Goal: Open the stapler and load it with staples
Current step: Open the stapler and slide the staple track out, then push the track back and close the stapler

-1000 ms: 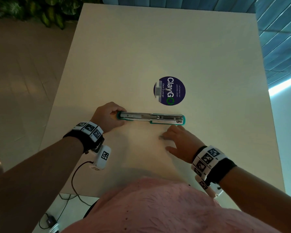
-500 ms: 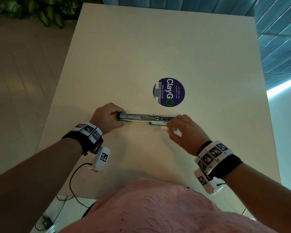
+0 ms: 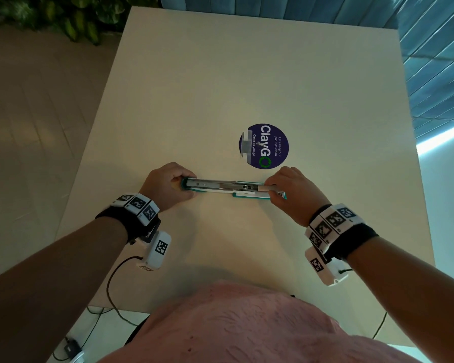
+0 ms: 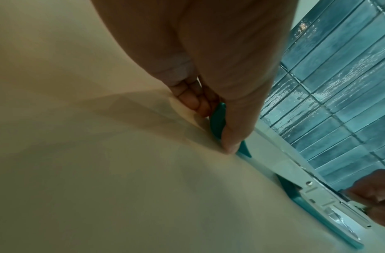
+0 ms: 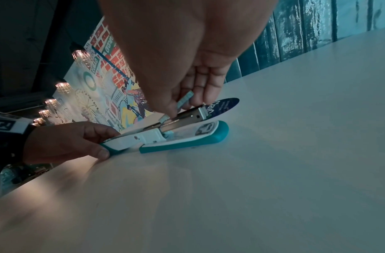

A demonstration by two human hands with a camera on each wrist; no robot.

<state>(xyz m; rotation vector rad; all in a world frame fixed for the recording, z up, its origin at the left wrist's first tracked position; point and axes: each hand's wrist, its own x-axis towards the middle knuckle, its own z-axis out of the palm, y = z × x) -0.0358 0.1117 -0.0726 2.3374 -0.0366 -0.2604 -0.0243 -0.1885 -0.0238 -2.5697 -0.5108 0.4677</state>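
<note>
A teal and white stapler [image 3: 220, 187] lies swung fully open on the cream table [image 3: 247, 74], its metal staple channel facing up. My left hand [image 3: 168, 186] grips the flipped-back top cover at the left end [image 4: 219, 119]. My right hand [image 3: 286, 189] pinches a strip of staples [image 5: 184, 101] between thumb and fingers. The strip sits tilted over the right end of the channel [image 5: 187, 114], with its lower end at the metal. The stapler's teal base [image 5: 187, 142] rests flat on the table.
A round dark-blue "ClayGO" sticker [image 3: 264, 145] lies on the table just beyond the stapler. Blue tiled wall [image 3: 435, 48] runs behind and to the right. Plants [image 3: 63, 17] and floor are off the left edge. Cables hang below the near edge.
My right hand lifted the staple strip off the table in front of the stapler and brought it up over the right end of the channel. My left hand has stayed on the cover.
</note>
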